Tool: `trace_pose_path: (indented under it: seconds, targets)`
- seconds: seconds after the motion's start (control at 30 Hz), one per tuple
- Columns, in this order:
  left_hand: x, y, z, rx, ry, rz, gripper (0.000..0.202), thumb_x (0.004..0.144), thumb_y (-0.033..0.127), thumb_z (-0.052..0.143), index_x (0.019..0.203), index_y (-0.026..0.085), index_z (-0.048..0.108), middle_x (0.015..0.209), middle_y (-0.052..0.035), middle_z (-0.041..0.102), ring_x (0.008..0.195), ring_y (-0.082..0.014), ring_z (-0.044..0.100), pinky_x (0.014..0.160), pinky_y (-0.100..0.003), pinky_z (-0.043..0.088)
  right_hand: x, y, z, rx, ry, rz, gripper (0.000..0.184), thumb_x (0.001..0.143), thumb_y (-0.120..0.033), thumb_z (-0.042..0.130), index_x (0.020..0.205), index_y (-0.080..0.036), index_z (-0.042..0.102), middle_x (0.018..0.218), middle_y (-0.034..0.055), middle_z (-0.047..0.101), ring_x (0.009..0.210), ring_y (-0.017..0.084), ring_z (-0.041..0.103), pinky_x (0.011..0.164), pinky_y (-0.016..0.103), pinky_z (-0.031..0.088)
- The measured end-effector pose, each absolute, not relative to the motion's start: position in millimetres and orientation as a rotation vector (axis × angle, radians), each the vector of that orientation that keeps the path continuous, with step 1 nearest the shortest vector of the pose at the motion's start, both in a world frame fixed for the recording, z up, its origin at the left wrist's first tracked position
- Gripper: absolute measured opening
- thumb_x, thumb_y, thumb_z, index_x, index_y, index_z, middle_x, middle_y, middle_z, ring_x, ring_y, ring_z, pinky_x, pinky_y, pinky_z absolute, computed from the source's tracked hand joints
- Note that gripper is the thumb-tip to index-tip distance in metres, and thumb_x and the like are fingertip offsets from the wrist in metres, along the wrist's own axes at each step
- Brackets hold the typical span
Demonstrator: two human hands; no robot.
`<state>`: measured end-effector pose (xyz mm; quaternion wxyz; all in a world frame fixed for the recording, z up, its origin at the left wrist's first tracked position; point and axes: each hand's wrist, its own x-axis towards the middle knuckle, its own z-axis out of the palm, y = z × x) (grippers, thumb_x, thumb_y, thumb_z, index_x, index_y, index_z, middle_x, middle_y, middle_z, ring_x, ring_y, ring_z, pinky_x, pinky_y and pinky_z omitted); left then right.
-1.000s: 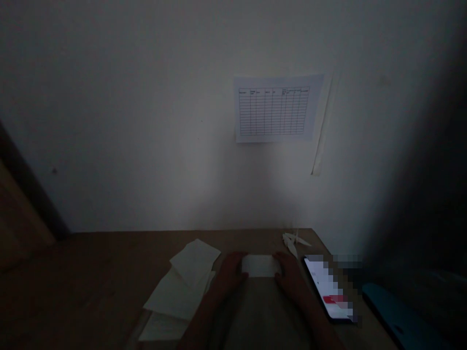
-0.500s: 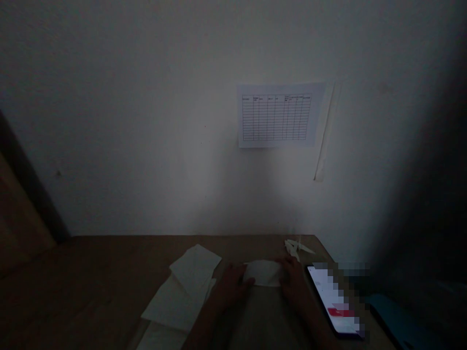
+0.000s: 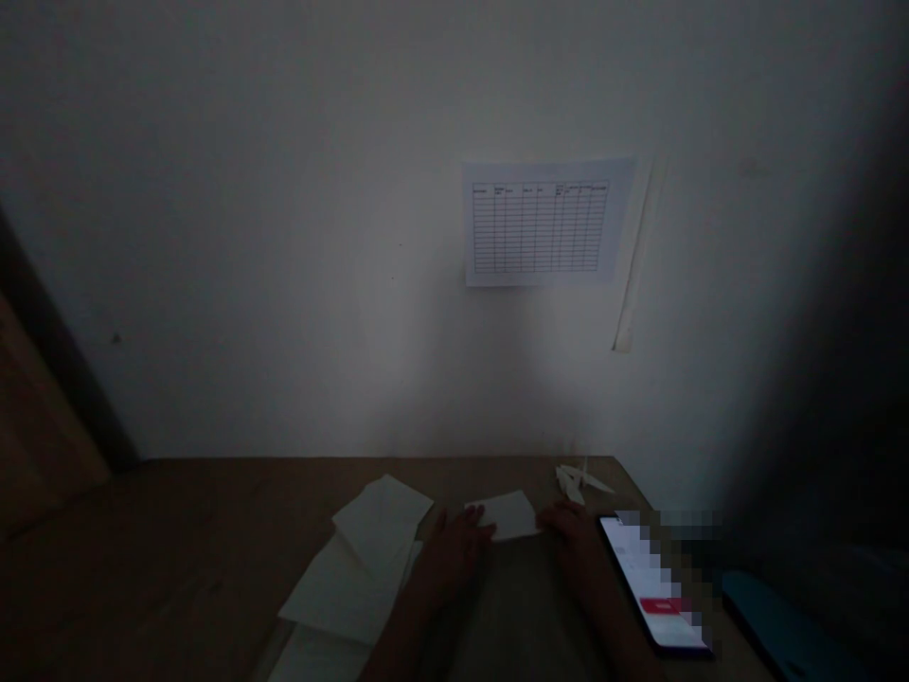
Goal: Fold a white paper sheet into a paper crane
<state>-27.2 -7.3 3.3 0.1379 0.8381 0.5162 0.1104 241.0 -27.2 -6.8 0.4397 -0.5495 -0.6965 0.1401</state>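
Note:
A small piece of folded white paper (image 3: 508, 516) lies on the table between my hands, one corner pointing away from me. At its left end my left hand (image 3: 458, 542) is closed on it, thumb along the near edge and fingers over the top. My right hand (image 3: 566, 524) pinches the right corner, its fingers bent and dim in the low light. Just beyond that hand rests a folded paper figure with pointed ends (image 3: 579, 481).
Several loose white paper sheets (image 3: 355, 578) overlap left of my left arm on the brown table (image 3: 191, 559). To the right lies a phone with a lit screen (image 3: 646, 578), then a teal object (image 3: 774, 625). A printed table sheet (image 3: 540, 227) hangs on the wall.
The paper has turned from lying straight between my hands to a slant, with its far corner now showing. My right hand has shifted slightly at its edge.

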Motion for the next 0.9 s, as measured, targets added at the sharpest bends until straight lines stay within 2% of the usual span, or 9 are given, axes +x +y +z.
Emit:
trace_pose_path:
  seconds: [0.1,0.23,0.33,0.43,0.53,0.67,0.77,0.83,0.9]
  targets:
    - [-28,-7,6,2.413,1.474,0.272,0.045,0.111,0.034,0.032,0.142,0.033,0.064,0.164,-0.0080,0.046,0.153,-0.0262,0.041,0.129,-0.063,0.015,241,-30,-4,-1.424,-1.732,0.346,0.037,0.085,-0.018,0.044,0.099,-0.024,0.077,0.120,0.0104,0.072,0.116,0.027,0.064,0.104,0.041,0.048]
    - [-28,-12,11,2.334,1.494,0.415,0.037,0.107,0.048,0.046,0.133,0.038,0.071,0.158,-0.0059,0.056,0.147,-0.0290,0.049,0.129,-0.065,0.011,242,-30,-3,-1.479,-1.776,0.307,0.039,0.088,-0.016,0.040,0.100,-0.023,0.076,0.120,0.0108,0.073,0.116,0.027,0.064,0.102,0.040,0.048]
    - [-27,-16,14,2.354,1.522,0.479,0.034,0.101,0.051,0.057,0.128,0.038,0.074,0.151,-0.0067,0.062,0.143,-0.0313,0.052,0.128,-0.064,0.015,245,-28,-7,-1.553,-1.817,0.258,0.041,0.086,-0.012,0.040,0.099,-0.024,0.077,0.125,0.0095,0.073,0.122,0.027,0.062,0.106,0.042,0.047]
    - [-26,-18,16,2.387,1.534,0.449,0.035,0.098,0.046,0.064,0.131,0.038,0.073,0.153,-0.0073,0.059,0.143,-0.0330,0.050,0.126,-0.062,0.022,245,-25,-14,-1.605,-1.855,0.218,0.039,0.087,-0.014,0.043,0.098,-0.023,0.079,0.134,0.0081,0.071,0.132,0.028,0.056,0.114,0.046,0.041]
    - [-23,-21,20,2.384,1.570,0.379,0.042,0.096,0.045,0.068,0.137,0.038,0.069,0.158,-0.0071,0.054,0.147,-0.0348,0.047,0.126,-0.062,0.023,241,-24,-20,-1.560,-1.920,0.247,0.035,0.088,-0.018,0.047,0.101,-0.023,0.080,0.137,0.0070,0.070,0.139,0.029,0.051,0.121,0.050,0.035]
    - [-19,-24,25,2.388,1.593,0.346,0.049,0.093,0.047,0.070,0.142,0.039,0.065,0.163,-0.0069,0.048,0.151,-0.0357,0.041,0.127,-0.060,0.024,232,-27,-24,-1.462,-1.983,0.364,0.039,0.085,-0.020,0.055,0.116,-0.026,0.078,0.143,0.0047,0.067,0.144,0.027,0.047,0.123,0.052,0.034]
    - [-19,-23,22,2.386,1.597,0.340,0.056,0.092,0.047,0.071,0.146,0.036,0.062,0.167,-0.0091,0.042,0.154,-0.0368,0.035,0.127,-0.061,0.022,227,-30,-24,-1.401,-2.038,0.420,0.039,0.085,-0.022,0.058,0.118,-0.028,0.077,0.144,0.0034,0.066,0.147,0.029,0.045,0.124,0.056,0.030]
    - [-21,-20,16,2.384,1.589,0.373,0.059,0.090,0.048,0.072,0.147,0.035,0.060,0.166,-0.0096,0.044,0.153,-0.0377,0.036,0.127,-0.062,0.022,225,-32,-23,-1.390,-2.035,0.425,0.037,0.086,-0.023,0.059,0.117,-0.029,0.078,0.144,0.0034,0.066,0.148,0.029,0.044,0.125,0.058,0.028]
    - [-23,-17,10,2.404,1.565,0.470,0.054,0.092,0.049,0.069,0.144,0.036,0.063,0.161,-0.0074,0.050,0.149,-0.0360,0.041,0.125,-0.060,0.027,224,-32,-22,-1.402,-2.013,0.413,0.034,0.087,-0.024,0.059,0.115,-0.029,0.078,0.143,0.0042,0.067,0.147,0.030,0.045,0.125,0.059,0.029]
